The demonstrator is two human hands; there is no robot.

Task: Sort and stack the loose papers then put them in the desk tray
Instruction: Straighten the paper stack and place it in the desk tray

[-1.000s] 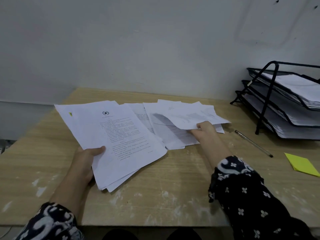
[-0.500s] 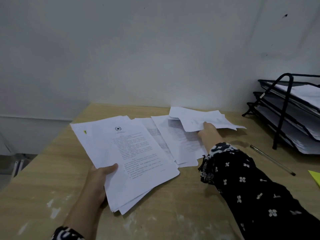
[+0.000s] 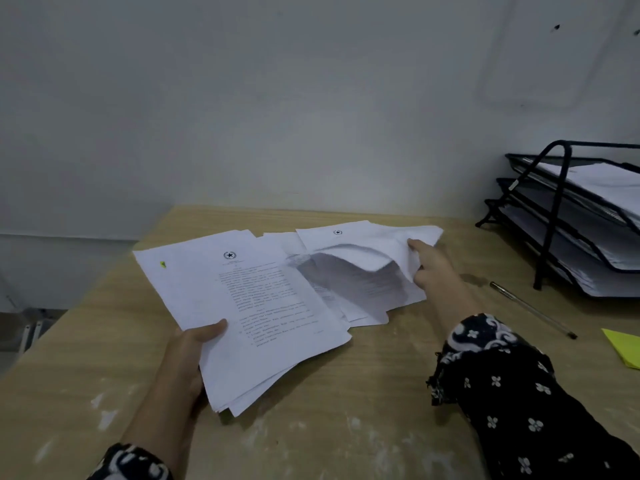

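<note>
While left hand grips stack, right hand lifts one sheet.

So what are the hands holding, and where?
Left hand grips the stack at its near edge. Right hand lifts a sheet by its right edge.

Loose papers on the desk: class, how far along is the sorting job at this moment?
Done: a gathered stack sits in the left hand grip, edges still uneven. In hand: the right hand pinches a curling sheet lifted off the remaining loose papers on the desk. Left: collect those, square the stack, then place it in the desk tray, whose tiers already hold paper.
</note>
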